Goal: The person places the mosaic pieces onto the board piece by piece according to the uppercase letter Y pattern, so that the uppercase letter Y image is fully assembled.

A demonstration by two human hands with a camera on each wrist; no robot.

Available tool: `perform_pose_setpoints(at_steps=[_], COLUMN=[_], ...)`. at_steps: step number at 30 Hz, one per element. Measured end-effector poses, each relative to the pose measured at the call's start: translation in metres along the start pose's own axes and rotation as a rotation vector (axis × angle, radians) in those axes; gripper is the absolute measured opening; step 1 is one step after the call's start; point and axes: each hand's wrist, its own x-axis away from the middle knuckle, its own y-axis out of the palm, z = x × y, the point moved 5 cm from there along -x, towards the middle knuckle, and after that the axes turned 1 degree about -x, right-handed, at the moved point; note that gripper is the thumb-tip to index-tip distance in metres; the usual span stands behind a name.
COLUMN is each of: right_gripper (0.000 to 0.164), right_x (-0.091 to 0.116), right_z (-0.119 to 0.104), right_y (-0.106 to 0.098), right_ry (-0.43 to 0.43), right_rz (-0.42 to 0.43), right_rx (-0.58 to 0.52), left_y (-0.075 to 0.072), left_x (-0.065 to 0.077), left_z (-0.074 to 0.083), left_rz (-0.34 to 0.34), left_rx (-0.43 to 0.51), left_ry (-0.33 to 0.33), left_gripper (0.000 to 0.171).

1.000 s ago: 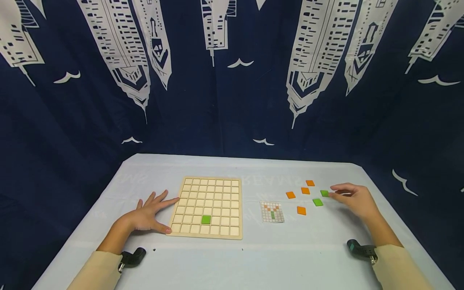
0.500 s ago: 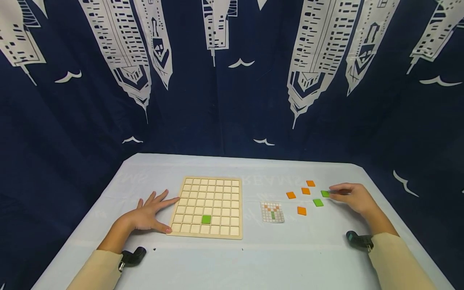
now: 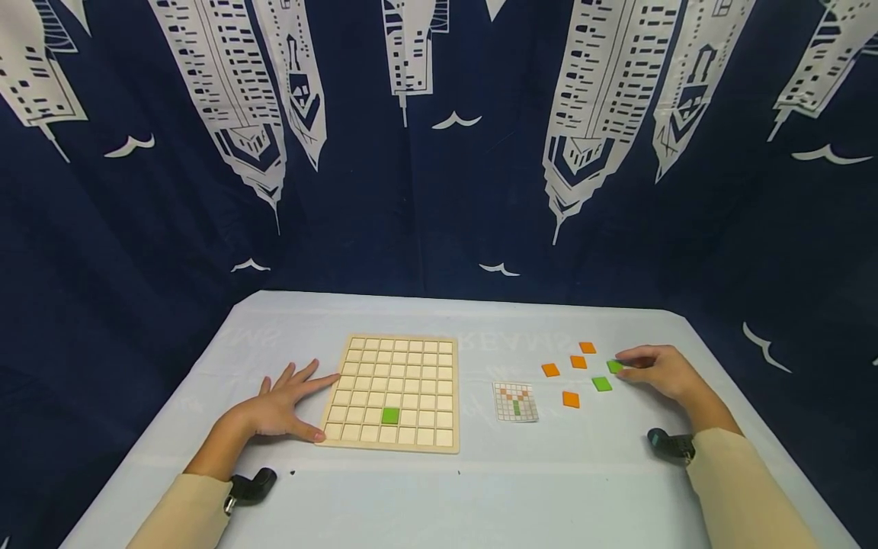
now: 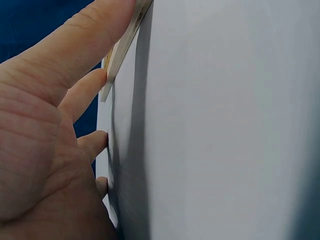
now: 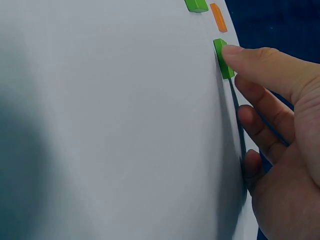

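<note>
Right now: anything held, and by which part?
Right hand pinches the farther green tile by its right end; left hand merely touches the left edge of the board.

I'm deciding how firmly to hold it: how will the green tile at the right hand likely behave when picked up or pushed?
The green tile at the right hand is probably stiff, judging by its straight, crisp edges. It looks small beside that hand, so it is likely light. Its flat, square-cornered shape suggests sliding rather than rolling.

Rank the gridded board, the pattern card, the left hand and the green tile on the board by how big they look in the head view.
1. Gridded board
2. Left hand
3. Pattern card
4. Green tile on the board
</note>
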Motion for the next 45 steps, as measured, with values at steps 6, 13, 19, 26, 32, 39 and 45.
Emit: perform_pose_setpoints(at_steps=[6,13,19,26,32,39,45], right_gripper=[0.054,0.052,0.051,0.051,0.051,0.050,0.050], right_x=[-0.0033,-0.0056,-0.0059,-0.0060,-0.0048,-0.0054,-0.0067], right_z=[-0.0024,-0.0049,-0.0059,-0.0053,-0.0044,-0.0032,-0.0030], right_y=[0.0010,0.0019,0.0030,0.0044,0.0041,0.0018,-0.0002], right_ry=[0.010,0.010,0.009,-0.003,-0.007,-0.002,0.002], right_rz=[-0.029,-0.048,-0.056,-0.061,-0.072,-0.075,-0.063], right_rx=[0.012,0.016,0.015,0.029,0.036,0.043,0.043], left_y=[-0.0001,-0.0002,0.0010,0.0026,0.0025,0.0016,0.0008], left_x=[0.0006,0.0011,0.0020,0.0023,0.0023,0.0007,-0.0016], left_z=[-0.0006,-0.0010,-0.0009,-0.0015,-0.0014,-0.0004,-0.0001], left_rz=[0.001,0.003,-0.001,-0.005,-0.002,-0.001,0.007], left_rx=[0.003,0.000,0.003,0.015,0.011,0.008,-0.002], left_ry=[0.001,-0.002,-0.004,-0.011,-0.010,-0.007,-0.005], left_gripper=[0.111,0.112,0.111,0.111,0.111,0.111,0.111])
